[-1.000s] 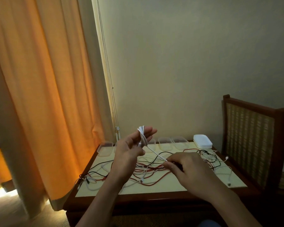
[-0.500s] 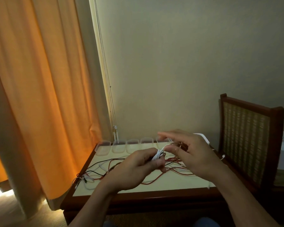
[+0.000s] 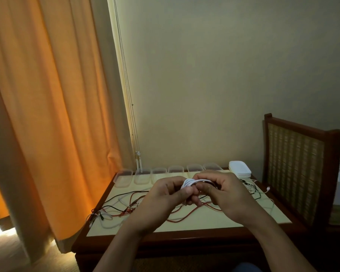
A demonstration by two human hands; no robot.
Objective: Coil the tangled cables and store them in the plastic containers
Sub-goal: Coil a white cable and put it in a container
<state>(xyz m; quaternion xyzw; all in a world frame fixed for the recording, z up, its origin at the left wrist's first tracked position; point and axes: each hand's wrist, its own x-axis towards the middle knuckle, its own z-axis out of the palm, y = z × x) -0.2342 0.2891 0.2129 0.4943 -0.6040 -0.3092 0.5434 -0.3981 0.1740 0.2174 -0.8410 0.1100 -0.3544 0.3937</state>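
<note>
A coiled white cable (image 3: 190, 182) sits between both hands above the table. My left hand (image 3: 165, 197) grips the coil from the left with thumb and curled fingers. My right hand (image 3: 222, 193) pinches the coil's right side, its fingers curled around the strands. Under the hands a tangle of red, black and white cables (image 3: 126, 208) lies spread over the cream table top (image 3: 200, 221). Several clear plastic containers (image 3: 142, 175) stand in a row along the table's far edge.
A stack of white lids (image 3: 240, 169) lies at the far right of the container row. A wooden chair with a woven back (image 3: 296, 167) stands right of the table. An orange curtain (image 3: 47, 114) hangs at the left, blind cords (image 3: 133, 134) beside it.
My left hand came down from its raised position with the white loops. My right hand moved in from the table to meet it, and both now hold the coil together.
</note>
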